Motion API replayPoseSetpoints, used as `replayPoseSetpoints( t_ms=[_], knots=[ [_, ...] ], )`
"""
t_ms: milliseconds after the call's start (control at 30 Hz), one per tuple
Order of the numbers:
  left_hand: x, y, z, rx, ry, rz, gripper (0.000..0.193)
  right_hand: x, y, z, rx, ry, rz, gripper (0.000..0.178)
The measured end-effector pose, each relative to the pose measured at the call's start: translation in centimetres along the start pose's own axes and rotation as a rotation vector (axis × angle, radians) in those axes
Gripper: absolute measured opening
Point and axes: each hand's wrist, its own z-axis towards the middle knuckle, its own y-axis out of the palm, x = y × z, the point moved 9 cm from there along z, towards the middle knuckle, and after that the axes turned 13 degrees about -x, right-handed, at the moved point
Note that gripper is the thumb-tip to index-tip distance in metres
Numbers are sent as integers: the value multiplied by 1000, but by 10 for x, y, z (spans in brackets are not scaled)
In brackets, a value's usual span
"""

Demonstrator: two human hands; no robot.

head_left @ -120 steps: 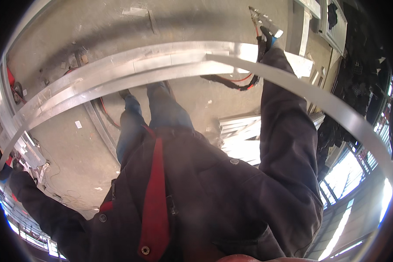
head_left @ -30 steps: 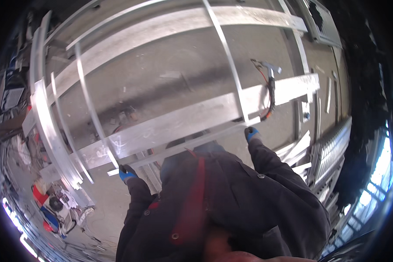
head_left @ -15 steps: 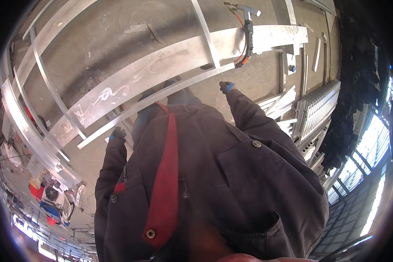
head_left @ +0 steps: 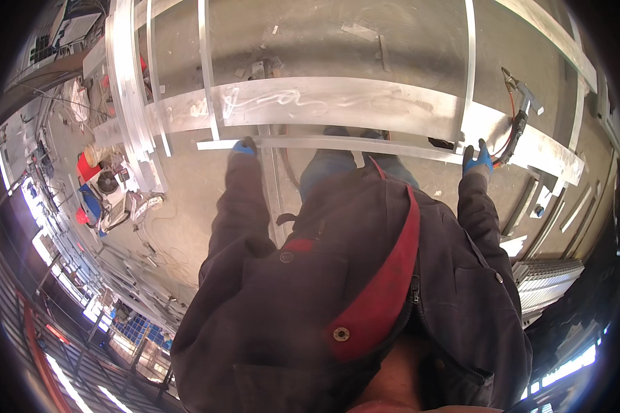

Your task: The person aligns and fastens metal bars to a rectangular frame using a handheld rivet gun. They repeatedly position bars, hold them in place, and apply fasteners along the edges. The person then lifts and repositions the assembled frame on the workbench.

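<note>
A long, narrow metal bar [head_left: 365, 144] runs across in front of my legs, beside the near edge of a wide metal plate [head_left: 303, 100]. My left hand [head_left: 244, 146], in a blue and black glove, is closed around the bar near its left end. At the other end my right hand [head_left: 478, 160], gloved the same way, has its fingers apart, close to the bar's tip. Just beyond the right hand, a tool with a black handle, grey head and red hose [head_left: 520, 122] lies on the plate.
Thin metal strips [head_left: 207, 65] cross the plate from the far side. Stacked long profiles [head_left: 126, 82] stand at the left, near a red and blue machine [head_left: 93, 182]. At the right lie a pile of slatted metal pieces [head_left: 548, 279] and loose bars [head_left: 579, 210] on the floor.
The view has turned to the right, so the bar and plate now lie nearly level. My left hand has come onto the bar; my right hand has moved to its right end, fingers spread.
</note>
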Motion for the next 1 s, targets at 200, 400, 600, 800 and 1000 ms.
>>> replayPoseSetpoints(
  t_ms=[200,400,600,800,1000],
  knots=[
    [-13,-98,3,525,328,-62,53,-40,54,15,-325,-95,-23,55],
    [-22,-85,53,227,229,-75,43,-52,45,19,-388,41,-132,41],
    [-38,-91,72,140,241,-142,37,-43,49,28,-372,113,-13,43],
    [-71,-83,88,55,-94,-243,43,-6,45,17,-423,509,-141,65],
    [-59,-86,70,88,-68,-88,32,-40,25,12,-490,457,-228,40]
  ],
)
